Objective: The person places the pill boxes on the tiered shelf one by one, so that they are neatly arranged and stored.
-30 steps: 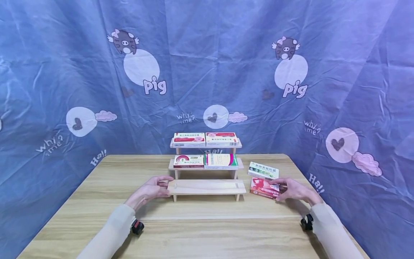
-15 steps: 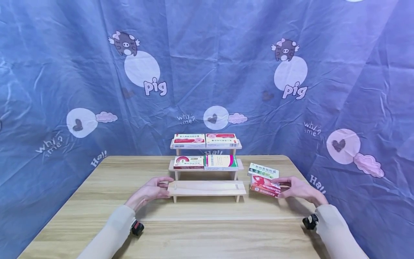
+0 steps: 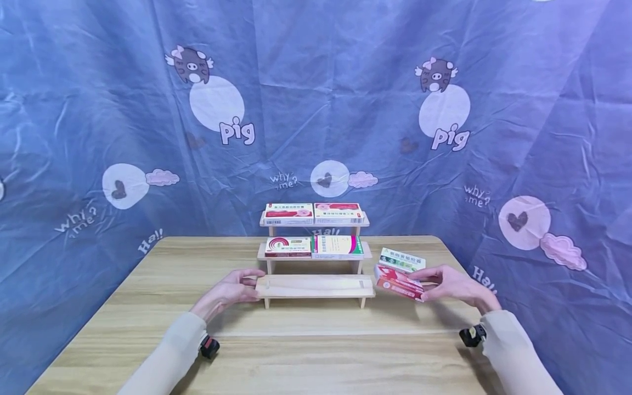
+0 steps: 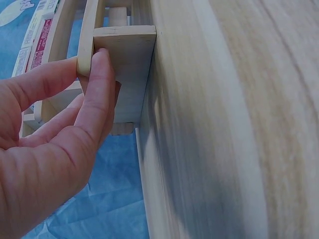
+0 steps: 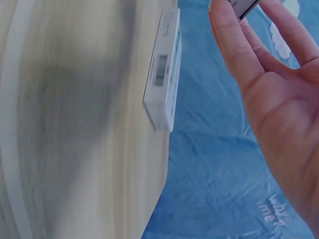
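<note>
My right hand (image 3: 446,286) pinches a red medicine box (image 3: 400,282) by its right end, just off the table. In the right wrist view only a corner of that box (image 5: 243,7) shows between the fingers. Behind it a white and green medicine box (image 3: 402,260) lies on the table. My left hand (image 3: 232,288) grips the left end of the lowest step of a wooden three-step rack (image 3: 316,285). In the left wrist view, thumb and fingers (image 4: 97,94) pinch the board's end. The lowest step bears no box.
Two red and white boxes (image 3: 288,214) stand side by side on the top step. The middle step holds a white and dark red box (image 3: 288,247) and a white, green and purple box (image 3: 337,246). A blue printed curtain (image 3: 316,109) hangs behind the table (image 3: 316,356).
The right hand has lifted the red box off the table and shifted it slightly left, tilting it. The left hand stays on the rack's lowest step.
</note>
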Tool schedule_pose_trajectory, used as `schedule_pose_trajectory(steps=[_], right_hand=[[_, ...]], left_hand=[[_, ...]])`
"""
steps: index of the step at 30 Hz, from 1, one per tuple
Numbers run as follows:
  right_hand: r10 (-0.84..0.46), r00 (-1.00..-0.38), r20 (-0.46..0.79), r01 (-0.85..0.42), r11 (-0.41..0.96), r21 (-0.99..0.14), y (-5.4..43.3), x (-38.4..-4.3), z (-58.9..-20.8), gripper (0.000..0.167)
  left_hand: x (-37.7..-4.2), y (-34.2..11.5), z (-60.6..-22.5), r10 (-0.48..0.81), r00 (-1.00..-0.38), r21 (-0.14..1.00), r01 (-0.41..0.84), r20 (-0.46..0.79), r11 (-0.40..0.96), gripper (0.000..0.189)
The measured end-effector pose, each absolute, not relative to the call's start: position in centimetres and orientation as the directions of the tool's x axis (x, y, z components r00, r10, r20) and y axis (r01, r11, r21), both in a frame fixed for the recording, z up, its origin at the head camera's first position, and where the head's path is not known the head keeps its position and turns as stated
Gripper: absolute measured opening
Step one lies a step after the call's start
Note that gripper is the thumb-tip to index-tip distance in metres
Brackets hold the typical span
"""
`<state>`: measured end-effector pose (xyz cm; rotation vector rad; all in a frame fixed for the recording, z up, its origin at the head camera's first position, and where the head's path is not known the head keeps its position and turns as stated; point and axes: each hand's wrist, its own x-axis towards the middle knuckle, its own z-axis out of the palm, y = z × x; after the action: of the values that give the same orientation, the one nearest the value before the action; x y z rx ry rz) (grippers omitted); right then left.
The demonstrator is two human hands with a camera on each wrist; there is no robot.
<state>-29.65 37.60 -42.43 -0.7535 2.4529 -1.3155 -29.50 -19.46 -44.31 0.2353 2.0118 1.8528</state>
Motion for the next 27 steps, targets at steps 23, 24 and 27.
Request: schedule_pose_trajectory(steps=[23, 24, 27], right_hand=[[-0.567, -0.822, 0.053, -0.326, 0.391, -0.861, 31.4, -29.6, -42.5, 0.053], [-0.564, -0.824, 0.051, -0.321, 0.392, -0.862, 31.0, -29.6, -42.5, 0.053], [-0.551, -0.833, 0.043, -0.317, 0.412, -0.854, 30.0, -29.6, -42.5, 0.053]], left_hand=[[-29.4, -19.5, -44.2, 0.378, -0.907, 0.981, -0.146, -0.185, 0.128, 0.069], [-29.4, -19.5, -44.3, 0.376, -0.908, 0.981, -0.146, -0.184, 0.128, 0.069], [-29.5, -19.6, -44.3, 0.373, -0.909, 0.981, -0.148, -0.185, 0.124, 0.068]])
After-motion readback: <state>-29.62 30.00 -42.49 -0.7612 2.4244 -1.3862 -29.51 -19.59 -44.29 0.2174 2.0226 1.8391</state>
